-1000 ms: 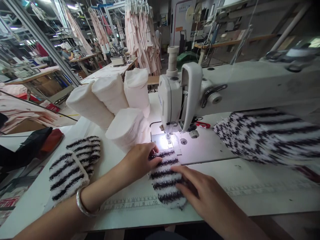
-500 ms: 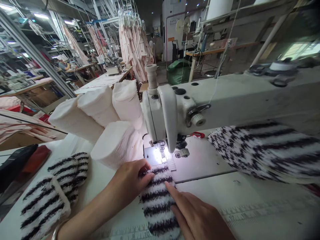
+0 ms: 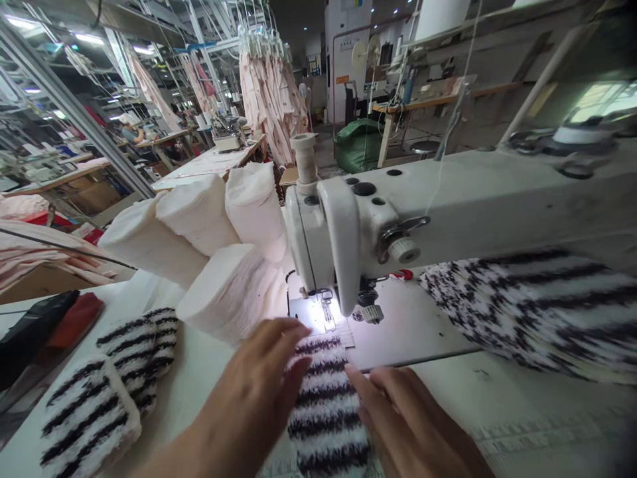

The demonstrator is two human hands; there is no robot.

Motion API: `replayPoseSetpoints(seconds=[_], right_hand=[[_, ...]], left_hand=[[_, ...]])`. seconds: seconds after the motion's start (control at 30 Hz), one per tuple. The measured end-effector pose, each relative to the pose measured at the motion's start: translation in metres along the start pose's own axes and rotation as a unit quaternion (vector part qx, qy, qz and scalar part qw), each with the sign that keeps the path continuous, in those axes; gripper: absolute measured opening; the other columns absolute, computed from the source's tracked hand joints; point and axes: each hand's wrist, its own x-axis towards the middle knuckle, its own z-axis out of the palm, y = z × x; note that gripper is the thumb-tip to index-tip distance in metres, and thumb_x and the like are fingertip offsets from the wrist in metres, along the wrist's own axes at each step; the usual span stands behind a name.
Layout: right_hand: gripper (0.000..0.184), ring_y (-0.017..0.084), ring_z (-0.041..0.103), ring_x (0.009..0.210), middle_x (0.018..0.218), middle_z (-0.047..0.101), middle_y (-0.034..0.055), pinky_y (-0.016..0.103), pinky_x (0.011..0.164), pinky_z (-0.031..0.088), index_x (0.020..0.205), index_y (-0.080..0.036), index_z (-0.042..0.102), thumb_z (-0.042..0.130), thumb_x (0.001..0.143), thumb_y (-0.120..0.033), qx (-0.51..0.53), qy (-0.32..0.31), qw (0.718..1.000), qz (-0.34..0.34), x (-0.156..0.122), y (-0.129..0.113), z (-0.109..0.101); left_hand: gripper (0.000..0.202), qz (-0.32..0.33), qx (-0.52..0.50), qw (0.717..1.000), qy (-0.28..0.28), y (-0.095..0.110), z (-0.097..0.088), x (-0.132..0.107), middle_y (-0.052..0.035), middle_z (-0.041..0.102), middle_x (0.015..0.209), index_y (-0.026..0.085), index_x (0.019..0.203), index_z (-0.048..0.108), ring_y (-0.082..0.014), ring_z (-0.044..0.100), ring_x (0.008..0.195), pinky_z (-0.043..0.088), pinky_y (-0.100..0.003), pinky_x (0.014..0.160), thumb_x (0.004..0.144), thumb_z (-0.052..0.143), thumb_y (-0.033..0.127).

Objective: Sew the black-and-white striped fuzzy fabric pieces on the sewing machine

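Note:
A fuzzy black-and-white striped fabric piece [image 3: 326,398] lies in front of the sewing machine's lit needle and presser foot [image 3: 327,312], its far edge near the needle plate. My left hand [image 3: 253,392], slightly blurred, is over the left edge of this piece, with thumb and forefinger apart. Along the right edge is my right hand [image 3: 413,418], its fingers stretched out and the forefinger tip touching the fabric. Neither hand grips the piece.
The white sewing machine [image 3: 462,199] spans the right side. Beneath its arm lies a striped fabric stack [image 3: 537,305]. White padding rolls [image 3: 223,292] stand behind my left hand; finished-looking striped pieces [image 3: 89,411] lie at left. Red-handled snips [image 3: 402,274] rest behind the needle.
My left hand has loosened its pinch on the striped piece, and its thumb and forefinger have parted. My right hand stays at the right edge. The view has shifted slightly.

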Motion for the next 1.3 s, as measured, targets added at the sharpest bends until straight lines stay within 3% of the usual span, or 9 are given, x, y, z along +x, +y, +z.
replayPoseSetpoints(seconds=[0.1,0.17,0.27,0.47,0.7,0.9,1.07,1.17,1.3], right_hand=[[0.044,0.025,0.060,0.107,0.121,0.063,0.0079,0.034,0.072,0.054,0.116,-0.013,0.061,0.027,0.087,-0.008,-0.087,0.027,0.993,-0.081,0.005,0.001,0.003],[0.046,0.024,0.059,0.108,0.123,0.062,0.0073,0.034,0.074,0.053,0.116,-0.012,0.061,0.026,0.087,-0.010,-0.112,0.038,0.988,-0.099,0.007,0.002,0.013],[0.045,0.022,0.057,0.111,0.124,0.062,0.0073,0.034,0.081,0.051,0.121,-0.011,0.058,0.027,0.088,-0.012,-0.116,0.047,0.990,-0.071,0.010,0.000,0.028],[0.051,0.021,0.060,0.103,0.112,0.067,0.0058,0.036,0.079,0.050,0.114,-0.012,0.061,0.026,0.078,0.001,-0.092,0.115,0.989,0.014,0.027,-0.011,0.039],[0.057,0.019,0.060,0.104,0.114,0.066,0.0044,0.036,0.079,0.052,0.114,-0.013,0.060,0.030,0.069,0.005,-0.098,0.107,0.989,0.002,0.036,-0.008,0.038],[0.055,0.023,0.057,0.105,0.116,0.063,0.0098,0.039,0.081,0.052,0.122,-0.010,0.054,0.030,0.075,0.003,-0.056,0.071,0.996,0.000,0.033,-0.003,0.044],[0.054,0.021,0.052,0.111,0.120,0.058,0.0115,0.040,0.091,0.048,0.131,-0.014,0.047,0.031,0.081,0.002,0.069,0.002,0.997,-0.022,0.036,0.016,0.029],[0.052,0.016,0.052,0.107,0.114,0.058,0.0075,0.033,0.091,0.047,0.126,-0.018,0.050,0.037,0.081,0.005,0.166,-0.053,0.983,-0.051,0.041,0.032,0.010],[0.043,0.015,0.054,0.098,0.103,0.059,0.0038,0.028,0.080,0.049,0.108,-0.019,0.059,0.042,0.080,0.008,0.172,-0.058,0.978,-0.103,0.043,0.041,0.003]], left_hand=[[0.034,0.134,0.041,0.990,-0.006,0.008,0.013,-0.014,-0.0196,0.062,0.117,0.005,0.123,0.047,-0.0269,0.057,0.113,0.053,-0.038,0.092,0.090,0.037,0.006],[0.038,0.170,0.074,0.983,-0.019,0.007,0.023,-0.019,-0.0248,0.059,0.120,-0.002,0.126,0.043,-0.0320,0.054,0.118,0.053,-0.043,0.093,0.090,0.034,0.006],[0.040,0.163,0.082,0.983,-0.029,0.001,0.030,-0.019,-0.0256,0.056,0.126,-0.004,0.128,0.041,-0.0323,0.052,0.120,0.052,-0.043,0.096,0.089,0.034,0.005],[0.047,0.107,0.060,0.990,-0.065,-0.013,0.036,-0.013,-0.0201,0.050,0.134,0.003,0.135,0.037,-0.0275,0.046,0.127,0.048,-0.045,0.102,0.088,0.033,0.003],[0.050,0.085,0.020,0.995,-0.041,-0.022,0.041,-0.008,-0.0177,0.048,0.136,0.009,0.137,0.035,-0.0244,0.043,0.130,0.043,-0.047,0.106,0.087,0.036,0.003],[0.047,0.096,0.018,0.994,-0.043,-0.024,0.041,-0.002,-0.0184,0.051,0.132,0.008,0.134,0.037,-0.0260,0.047,0.124,0.046,-0.047,0.102,0.087,0.036,0.002],[0.037,0.119,-0.015,0.992,-0.040,-0.020,0.023,0.004,-0.0181,0.053,0.127,0.008,0.126,0.044,-0.0261,0.049,0.120,0.046,-0.046,0.100,0.090,0.039,0.004],[0.021,0.070,-0.081,0.992,-0.064,-0.017,0.001,0.003,-0.0088,0.063,0.105,0.016,0.110,0.056,-0.0212,0.059,0.097,0.054,-0.038,0.082,0.091,0.049,0.011],[0.010,0.018,-0.140,0.982,-0.129,-0.018,-0.012,-0.006,-0.0019,0.063,0.086,0.020,0.089,0.062,-0.0157,0.059,0.076,0.051,-0.030,0.067,0.090,0.054,0.014]])
